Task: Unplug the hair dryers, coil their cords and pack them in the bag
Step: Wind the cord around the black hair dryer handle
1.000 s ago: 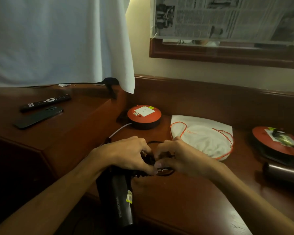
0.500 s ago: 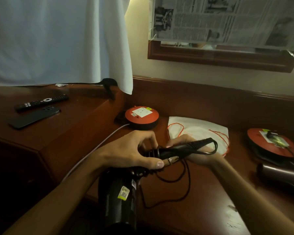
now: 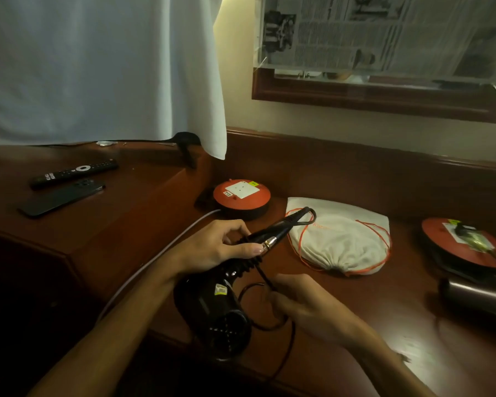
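My left hand grips the handle of a black hair dryer together with its plug, the plug end pointing up and right over the bag. The dryer's barrel hangs toward me at the desk's front edge. My right hand pinches the black cord just below the handle, with a loop trailing down past the desk edge. A white drawstring bag with orange cord lies flat behind my hands. A second, brownish hair dryer lies at the far right, its plug in the right socket reel.
An orange socket reel with a white cable sits behind my left hand. A remote and a phone lie on the raised desk section at left. White cloth hangs above; a newspaper-covered mirror is on the wall.
My right hand let go of the plug end and dropped to the cord below the handle. My left hand now holds handle and plug alone, and the dryer has tipped barrel toward me.
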